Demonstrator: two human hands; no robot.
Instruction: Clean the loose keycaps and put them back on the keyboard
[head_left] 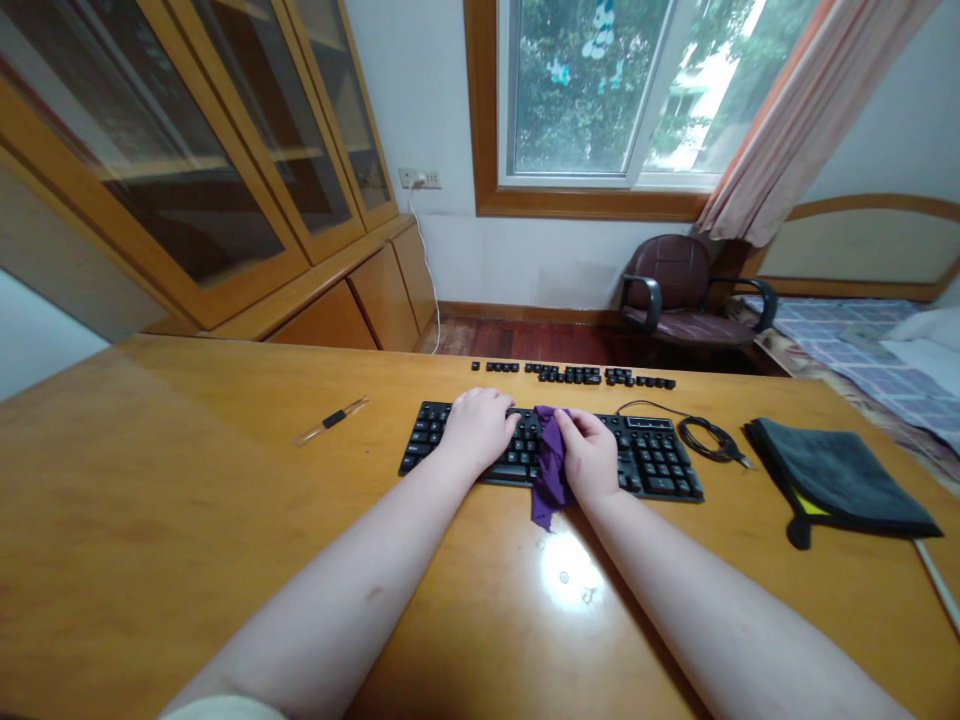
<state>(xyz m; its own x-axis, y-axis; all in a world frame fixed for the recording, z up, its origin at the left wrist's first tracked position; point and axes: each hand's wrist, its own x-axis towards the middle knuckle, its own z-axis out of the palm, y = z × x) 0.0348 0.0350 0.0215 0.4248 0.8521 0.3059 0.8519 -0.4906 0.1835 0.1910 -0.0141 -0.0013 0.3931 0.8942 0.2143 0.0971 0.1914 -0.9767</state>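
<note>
A black computer keyboard (662,470) lies across the wooden desk, with bare key positions along its upper part. My left hand (480,425) rests on its left half, palm down, thumb apart from the fingers; some fingertips are hard to see. A crumpled purple cloth (551,475) drapes over the middle of the keyboard and past its near edge. Thumb and fingers of my right hand (591,455) pinch this cloth against the keys. Several loose black keycaps (581,375) are lined up along the far edge of the desk, beyond the keyboard.
On the left of the desk (225,480) lies a slim clear tool with a black grip (334,419). The coiled cable (707,438) sits right of the keyboard, near a folded grey towel (847,480). Beyond the desk stand a chair (670,270) and a glass-door cabinet (300,240).
</note>
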